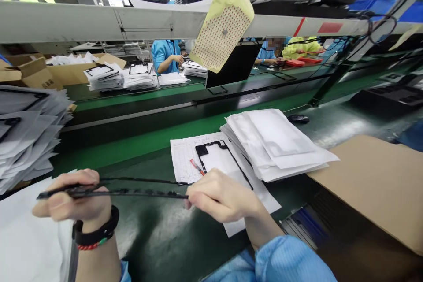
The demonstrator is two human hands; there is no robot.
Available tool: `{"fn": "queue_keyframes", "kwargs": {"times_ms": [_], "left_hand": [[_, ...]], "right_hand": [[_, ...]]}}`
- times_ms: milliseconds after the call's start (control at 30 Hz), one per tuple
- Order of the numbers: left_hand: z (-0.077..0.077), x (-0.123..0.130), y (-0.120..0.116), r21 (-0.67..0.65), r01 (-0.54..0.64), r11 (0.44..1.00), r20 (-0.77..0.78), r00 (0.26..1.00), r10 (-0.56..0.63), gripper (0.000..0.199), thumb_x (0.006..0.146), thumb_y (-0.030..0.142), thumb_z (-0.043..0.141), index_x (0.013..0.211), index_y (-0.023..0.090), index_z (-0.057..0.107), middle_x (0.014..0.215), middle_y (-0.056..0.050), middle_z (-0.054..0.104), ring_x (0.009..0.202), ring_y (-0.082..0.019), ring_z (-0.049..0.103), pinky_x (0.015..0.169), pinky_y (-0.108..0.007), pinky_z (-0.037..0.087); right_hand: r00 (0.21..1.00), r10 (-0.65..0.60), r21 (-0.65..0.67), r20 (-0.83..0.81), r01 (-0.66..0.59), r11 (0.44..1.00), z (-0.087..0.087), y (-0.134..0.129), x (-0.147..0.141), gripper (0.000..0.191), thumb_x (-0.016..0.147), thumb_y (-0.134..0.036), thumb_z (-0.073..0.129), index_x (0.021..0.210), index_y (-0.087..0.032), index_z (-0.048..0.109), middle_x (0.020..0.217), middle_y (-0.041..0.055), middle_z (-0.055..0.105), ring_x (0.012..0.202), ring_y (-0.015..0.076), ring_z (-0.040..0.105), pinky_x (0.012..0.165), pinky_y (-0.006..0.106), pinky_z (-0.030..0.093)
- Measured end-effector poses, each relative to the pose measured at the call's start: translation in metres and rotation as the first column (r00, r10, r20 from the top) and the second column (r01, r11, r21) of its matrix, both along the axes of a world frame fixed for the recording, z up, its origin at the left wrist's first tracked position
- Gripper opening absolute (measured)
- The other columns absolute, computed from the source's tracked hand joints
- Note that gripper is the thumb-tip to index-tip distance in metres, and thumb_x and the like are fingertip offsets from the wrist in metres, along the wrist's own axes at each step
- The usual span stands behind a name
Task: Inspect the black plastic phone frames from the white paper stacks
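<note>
One thin black frame [142, 193], nearly edge-on, held left of the thick white paper stack [280, 141]. Long axis runs hand to hand: left hand [77, 196], grip closed around one end; right hand [221, 196], nearer the stack, pinching the other.

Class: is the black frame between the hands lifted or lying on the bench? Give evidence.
Lifted: left hand and right hand hold the black frame at opposite ends, above the bench.
</note>
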State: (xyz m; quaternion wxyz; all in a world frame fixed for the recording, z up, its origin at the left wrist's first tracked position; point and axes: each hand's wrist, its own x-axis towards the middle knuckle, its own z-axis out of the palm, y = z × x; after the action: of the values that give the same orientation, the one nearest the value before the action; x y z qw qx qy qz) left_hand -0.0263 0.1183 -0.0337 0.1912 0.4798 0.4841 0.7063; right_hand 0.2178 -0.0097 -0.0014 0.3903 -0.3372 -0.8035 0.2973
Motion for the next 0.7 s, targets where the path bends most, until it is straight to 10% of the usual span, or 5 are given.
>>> {"fn": "queue_keyframes", "kwargs": {"times_ms": [200, 300, 433, 533, 700], "left_hand": [[0.008, 0.016, 0.005, -0.162, 0.110, 0.981, -0.080, 0.989, -0.124, 0.076, 0.061, 0.032, 0.077, 0.129, 0.019, 0.047, 0.119, -0.009, 0.057, 0.121, -0.028, 0.047, 0.108, -0.040, 0.028], [0.010, 0.027, -0.002, -0.314, 0.445, 0.839, 0.122, 0.895, -0.429, 0.079, 0.063, 0.036, 0.078, 0.131, 0.020, 0.043, 0.115, -0.009, 0.059, 0.109, -0.025, 0.057, 0.093, -0.037, 0.047], [0.020, 0.032, -0.021, -0.381, 0.827, 0.414, 0.467, 0.559, -0.685, 0.029, 0.073, 0.038, 0.071, 0.083, 0.013, 0.059, 0.047, 0.008, 0.041, 0.032, -0.003, 0.033, 0.030, -0.013, 0.030], [0.029, 0.023, -0.037, -0.249, 0.914, 0.321, 0.657, 0.403, -0.637, 0.016, 0.082, 0.023, 0.060, 0.073, 0.015, 0.049, 0.044, 0.012, 0.033, 0.026, 0.004, 0.024, 0.028, 0.000, 0.019], [0.036, 0.003, -0.067, 0.467, 0.870, 0.157, 0.873, -0.426, -0.239, 0.017, 0.093, 0.005, 0.041, 0.086, 0.019, 0.042, 0.065, 0.000, 0.065, 0.053, -0.002, 0.065, 0.046, 0.004, 0.042]], "right_hand": [[0.808, -0.104, -0.437, -0.580, -0.202, 0.876, -0.004, 0.023, 0.009, 0.046, 0.100, -0.047, 0.034, 0.077, -0.014, 0.056, 0.048, -0.0095, 0.031, 0.037, 0.0065, 0.033, 0.042, 0.020, 0.030], [0.702, -0.138, -0.462, -0.699, -0.295, 0.837, 0.000, 0.023, 0.008, 0.038, 0.098, -0.049, 0.041, 0.086, -0.016, 0.053, 0.057, -0.0059, 0.048, 0.048, 0.0094, 0.055, 0.050, 0.021, 0.045], [0.509, -0.150, -0.428, -0.848, -0.488, 0.761, 0.009, 0.011, 0.002, 0.024, 0.092, -0.038, 0.062, 0.089, -0.020, 0.046, 0.085, 0.0025, 0.068, 0.090, 0.0174, 0.071, 0.072, 0.023, 0.057], [0.428, -0.133, -0.362, -0.894, -0.514, 0.778, 0.012, 0.000, -0.001, 0.024, 0.089, -0.031, 0.067, 0.095, -0.021, 0.046, 0.107, 0.0081, 0.070, 0.108, 0.0167, 0.068, 0.079, 0.017, 0.056], [0.374, -0.013, -0.215, -0.927, -0.505, 0.836, 0.007, -0.011, -0.008, 0.029, 0.092, -0.029, 0.064, 0.118, -0.023, 0.053, 0.134, 0.0076, 0.060, 0.121, 0.0062, 0.058, 0.082, 0.002, 0.048]]}}
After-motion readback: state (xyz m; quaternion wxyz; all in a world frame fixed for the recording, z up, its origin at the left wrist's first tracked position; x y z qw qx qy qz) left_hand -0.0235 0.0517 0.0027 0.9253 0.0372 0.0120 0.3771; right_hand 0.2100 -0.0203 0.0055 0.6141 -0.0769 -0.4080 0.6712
